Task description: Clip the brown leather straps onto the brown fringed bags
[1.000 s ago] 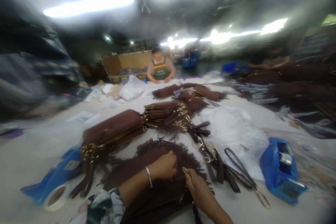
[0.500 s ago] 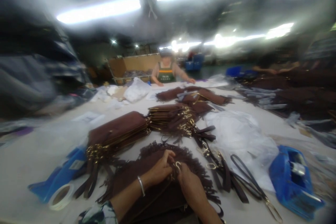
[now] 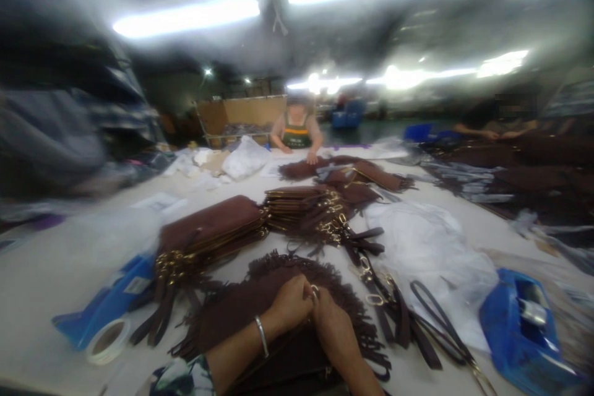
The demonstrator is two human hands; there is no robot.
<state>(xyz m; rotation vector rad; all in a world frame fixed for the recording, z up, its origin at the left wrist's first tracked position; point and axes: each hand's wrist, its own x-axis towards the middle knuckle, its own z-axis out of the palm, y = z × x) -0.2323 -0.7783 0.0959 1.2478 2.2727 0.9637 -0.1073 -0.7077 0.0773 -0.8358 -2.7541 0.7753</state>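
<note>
A dark brown fringed bag (image 3: 241,303) lies flat in front of me. Over it, my left hand (image 3: 293,304) and my right hand (image 3: 331,322) meet with their fingers pinched together. Between the fingertips shows a gold-coloured metal clasp (image 3: 315,291); both hands are closed on it, though the fingers hide most of it. A silver bangle (image 3: 262,336) circles my left wrist. Just beyond the bag are a stack of brown pouches (image 3: 213,216) with gold clips and a second pouch stack (image 3: 288,207). Brown wrist straps (image 3: 394,309) with gold hooks lie to the right.
Blue tape dispensers stand at the right (image 3: 524,328) and the left (image 3: 111,300), with a tape roll (image 3: 109,340) beside the left one. Clear plastic bags (image 3: 427,253) cover the right side. Across the table, a co-worker (image 3: 297,130) touches more brown bags (image 3: 301,169).
My hands have drawn closer together, and the clasp is more covered by my fingers. Across the table, the co-worker's outstretched arm has moved in onto the brown bags. The view has shifted slightly.
</note>
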